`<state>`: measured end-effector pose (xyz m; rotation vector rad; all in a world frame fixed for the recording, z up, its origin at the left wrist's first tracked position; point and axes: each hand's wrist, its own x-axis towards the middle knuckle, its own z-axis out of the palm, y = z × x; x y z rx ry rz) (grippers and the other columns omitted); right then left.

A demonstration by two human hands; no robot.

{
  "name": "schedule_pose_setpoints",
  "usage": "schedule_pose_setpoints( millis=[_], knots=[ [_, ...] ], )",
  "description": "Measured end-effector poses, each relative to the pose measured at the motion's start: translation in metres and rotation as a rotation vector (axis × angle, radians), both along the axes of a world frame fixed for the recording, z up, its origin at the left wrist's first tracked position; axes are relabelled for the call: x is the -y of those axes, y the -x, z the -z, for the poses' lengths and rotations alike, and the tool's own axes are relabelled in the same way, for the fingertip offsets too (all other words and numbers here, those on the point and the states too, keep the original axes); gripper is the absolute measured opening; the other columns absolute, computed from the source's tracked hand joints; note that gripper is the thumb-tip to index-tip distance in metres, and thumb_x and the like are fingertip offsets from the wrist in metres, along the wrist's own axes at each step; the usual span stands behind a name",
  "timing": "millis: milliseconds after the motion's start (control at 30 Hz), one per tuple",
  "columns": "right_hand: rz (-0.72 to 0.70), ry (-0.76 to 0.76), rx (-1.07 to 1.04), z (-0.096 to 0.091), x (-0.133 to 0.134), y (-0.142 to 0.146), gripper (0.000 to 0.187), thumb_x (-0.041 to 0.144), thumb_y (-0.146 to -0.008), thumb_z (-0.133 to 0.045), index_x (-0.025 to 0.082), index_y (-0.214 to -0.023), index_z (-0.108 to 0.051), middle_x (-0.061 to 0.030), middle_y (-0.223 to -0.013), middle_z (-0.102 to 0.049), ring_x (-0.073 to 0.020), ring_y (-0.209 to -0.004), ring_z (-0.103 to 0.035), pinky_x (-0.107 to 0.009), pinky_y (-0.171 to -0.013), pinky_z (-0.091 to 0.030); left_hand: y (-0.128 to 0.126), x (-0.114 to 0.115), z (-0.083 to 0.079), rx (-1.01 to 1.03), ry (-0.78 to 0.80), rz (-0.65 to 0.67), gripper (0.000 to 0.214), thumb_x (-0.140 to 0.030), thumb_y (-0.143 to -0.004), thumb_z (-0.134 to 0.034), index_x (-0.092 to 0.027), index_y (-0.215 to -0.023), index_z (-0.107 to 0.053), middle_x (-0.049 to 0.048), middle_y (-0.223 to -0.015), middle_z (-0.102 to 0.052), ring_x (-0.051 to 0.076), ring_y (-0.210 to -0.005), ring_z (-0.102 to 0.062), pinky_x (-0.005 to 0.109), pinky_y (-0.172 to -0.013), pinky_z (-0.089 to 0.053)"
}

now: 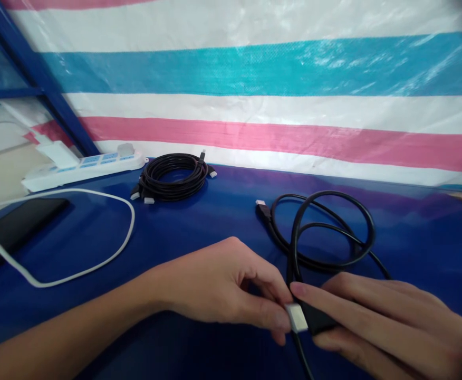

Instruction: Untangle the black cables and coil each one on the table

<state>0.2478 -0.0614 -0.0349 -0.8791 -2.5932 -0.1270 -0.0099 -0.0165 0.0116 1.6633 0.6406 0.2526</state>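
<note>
A black cable (326,232) lies in loose loops on the blue table (215,221), one plug end (261,207) resting at the far left of the loops. Its other plug (300,317), black with a silver metal tip, sits between my two hands at the near edge. My right hand (377,322) grips the plug's black body between thumb and fingers. My left hand (223,285) is curled, with thumb and fingertips pinching at the metal tip and the cable beside it.
A neatly coiled bundle of black cables (173,177) lies at the back. A white power strip (83,166) with a plugged adapter sits far left, its white cord (96,264) looping across the table. A black phone (13,227) lies at the left edge. A striped tarpaulin (254,79) hangs behind.
</note>
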Motion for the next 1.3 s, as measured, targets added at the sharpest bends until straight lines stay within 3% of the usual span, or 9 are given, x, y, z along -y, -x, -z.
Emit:
schedule_pose_setpoints(
  millis=[167,400,600,800,933,1200,1300],
  knots=[
    [-0.076,0.077,-0.01,-0.014,-0.006,0.014,0.047,0.035,-0.09,-0.052,0.031,-0.137,-0.046,-0.0005,-0.09,-0.07,-0.0155,-0.076,-0.067,-0.022,-0.061,-0.053,0.002,-0.002,-0.002,-0.075,0.034,0.031,0.018,-0.03,-0.079,-0.065,-0.013,-0.085,-0.07,-0.0009,-0.068,-0.063,0.006,-0.059,-0.051,0.014,-0.054,-0.039],
    [-0.015,0.052,-0.062,-0.018,-0.005,0.022,0.039,0.038,-0.089,-0.053,0.031,-0.128,-0.055,-0.0009,-0.093,-0.072,-0.0184,-0.077,-0.067,-0.026,-0.063,-0.055,-0.004,0.001,-0.002,-0.126,-0.291,-0.077,0.03,-0.043,-0.08,-0.063,-0.014,-0.076,-0.069,-0.005,-0.061,-0.056,0.004,-0.057,-0.049,0.016,-0.053,-0.035],
    [-0.087,-0.002,-0.024,-0.019,-0.004,0.024,0.027,0.029,-0.091,-0.053,0.027,-0.115,-0.063,-0.0002,-0.09,-0.071,-0.0158,-0.074,-0.067,-0.024,-0.063,-0.053,-0.008,0.005,0.0,-0.241,-0.427,-0.041,0.04,-0.049,-0.086,-0.051,-0.015,-0.069,-0.065,-0.0036,-0.059,-0.057,0.006,-0.057,-0.051,0.019,-0.052,-0.033],
    [-0.134,-0.111,-0.025,-0.017,-0.007,0.033,0.022,0.023,-0.091,-0.049,0.022,-0.107,-0.064,-0.0003,-0.081,-0.07,-0.0151,-0.065,-0.064,-0.025,-0.057,-0.05,-0.013,0.007,-0.003,-0.283,-0.37,-0.088,0.039,-0.043,-0.075,-0.063,-0.014,-0.053,-0.049,-0.0039,-0.054,-0.048,0.006,-0.053,-0.045,0.02,-0.051,-0.031],
    [-0.142,-0.115,-0.011,-0.019,-0.006,0.034,0.019,0.022,-0.091,-0.049,0.024,-0.102,-0.065,0.0005,-0.082,-0.07,-0.0148,-0.067,-0.065,-0.025,-0.059,-0.05,-0.015,0.009,-0.001,-0.279,-0.403,-0.099,0.042,-0.041,-0.076,-0.06,-0.014,-0.05,-0.042,-0.0048,-0.049,-0.041,0.005,-0.049,-0.039,0.02,-0.05,-0.029],
    [-0.098,-0.048,-0.092,-0.016,-0.005,0.032,0.023,0.027,-0.095,-0.043,0.021,-0.106,-0.062,-0.0022,-0.085,-0.071,-0.0147,-0.069,-0.066,-0.023,-0.061,-0.051,-0.011,0.007,0.003,-0.251,-0.516,-0.066,0.03,-0.03,-0.079,-0.055,-0.015,-0.055,-0.049,-0.006,-0.05,-0.044,0.005,-0.052,-0.043,0.02,-0.052,-0.029],
    [-0.041,-0.005,-0.092,-0.012,-0.002,0.029,0.023,0.029,-0.095,-0.043,0.022,-0.109,-0.06,-0.0026,-0.09,-0.071,-0.0163,-0.076,-0.067,-0.025,-0.066,-0.052,-0.012,0.009,0.005,-0.244,-0.62,-0.129,0.026,-0.03,-0.08,-0.055,-0.015,-0.059,-0.055,-0.0058,-0.053,-0.051,0.006,-0.054,-0.046,0.02,-0.053,-0.031]
  ],
)
